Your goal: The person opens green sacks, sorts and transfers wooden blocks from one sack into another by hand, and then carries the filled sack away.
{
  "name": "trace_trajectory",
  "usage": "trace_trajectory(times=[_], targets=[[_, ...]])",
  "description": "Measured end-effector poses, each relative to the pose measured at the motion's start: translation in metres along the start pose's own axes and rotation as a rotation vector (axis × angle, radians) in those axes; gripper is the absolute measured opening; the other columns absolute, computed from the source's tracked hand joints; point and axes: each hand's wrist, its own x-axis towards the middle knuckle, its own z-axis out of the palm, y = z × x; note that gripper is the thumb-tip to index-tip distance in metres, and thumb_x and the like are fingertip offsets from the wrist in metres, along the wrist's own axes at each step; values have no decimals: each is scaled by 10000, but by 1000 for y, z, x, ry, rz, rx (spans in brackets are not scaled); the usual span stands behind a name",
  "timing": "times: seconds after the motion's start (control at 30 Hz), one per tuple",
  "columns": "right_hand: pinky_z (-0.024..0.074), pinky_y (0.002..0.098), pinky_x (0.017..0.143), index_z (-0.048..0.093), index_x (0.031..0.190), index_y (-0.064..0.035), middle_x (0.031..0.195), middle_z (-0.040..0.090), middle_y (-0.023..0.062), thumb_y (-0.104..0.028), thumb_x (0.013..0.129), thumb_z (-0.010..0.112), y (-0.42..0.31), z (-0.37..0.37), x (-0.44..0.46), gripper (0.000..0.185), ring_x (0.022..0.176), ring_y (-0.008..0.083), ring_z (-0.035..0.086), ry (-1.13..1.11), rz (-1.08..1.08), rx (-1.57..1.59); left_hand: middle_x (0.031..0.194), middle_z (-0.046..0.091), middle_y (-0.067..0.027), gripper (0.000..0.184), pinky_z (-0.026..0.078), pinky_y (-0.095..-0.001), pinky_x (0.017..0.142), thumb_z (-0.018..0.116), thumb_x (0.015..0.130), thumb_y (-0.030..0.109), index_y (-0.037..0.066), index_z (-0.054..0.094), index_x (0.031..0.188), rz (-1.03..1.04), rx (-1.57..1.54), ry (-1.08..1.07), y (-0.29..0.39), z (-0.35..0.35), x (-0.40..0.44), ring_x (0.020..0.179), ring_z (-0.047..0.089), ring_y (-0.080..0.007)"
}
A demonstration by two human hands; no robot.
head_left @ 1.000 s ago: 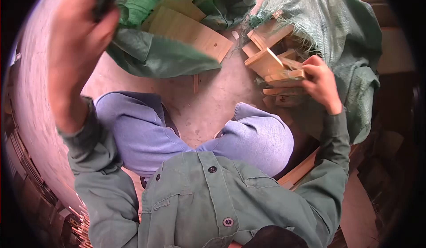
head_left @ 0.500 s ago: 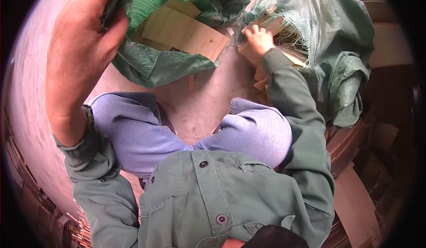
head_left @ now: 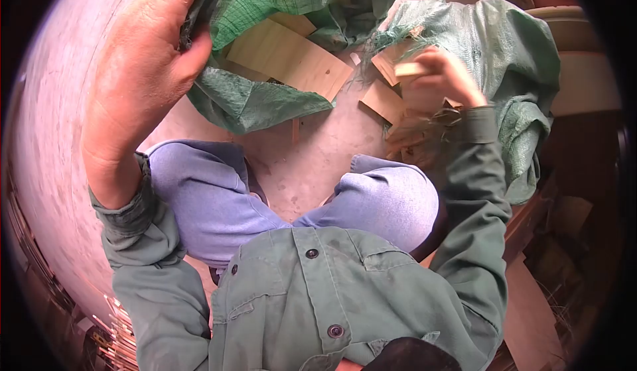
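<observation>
My left hand (head_left: 149,72) is closed on the edge of a green woven sack (head_left: 265,102) at the upper left. Flat wooden boards (head_left: 292,56) lie in that sack's opening. My right hand (head_left: 441,76), blurred by motion, grips a small wooden piece (head_left: 413,70) between thumb and fingers. It is above the mouth of a second, paler green sack (head_left: 517,59) with frayed edges. Beneath and left of it are more wood pieces (head_left: 383,102), some in the sack's mouth and some spilling out.
My bent knees (head_left: 388,198) are below the sacks, with concrete floor (head_left: 292,172) between them. Thin sticks (head_left: 119,338) lie at the lower left. Rounded tubs (head_left: 564,23) stand at the upper right, and a flat board (head_left: 531,305) lies at the lower right.
My right hand has drawn back to the right from the wood pieces and now has a small piece in it. My left hand stays on the sack's edge.
</observation>
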Motion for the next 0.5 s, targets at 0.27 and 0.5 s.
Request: trace_trajectory(times=[0.27,0.5], targets=[[442,200,734,656,1015,0,892,644,3,-125,792,723,-16,-91,10,265,804,65,577,335,1,506,1069,571,-169,485,447,-361,803,583,746,-25,76,534,1218,-40,-9,-29,-8,-7,1,918,569,-338],[502,200,631,673,971,-18,906,680,40,-170,839,686,1,-138,2,201,740,90,641,615,79,951,1276,496,-211,671,367,-334,996,555,673,-86,-28,418,1328,-62,41,186,-3,5,8,1182,486,-305]])
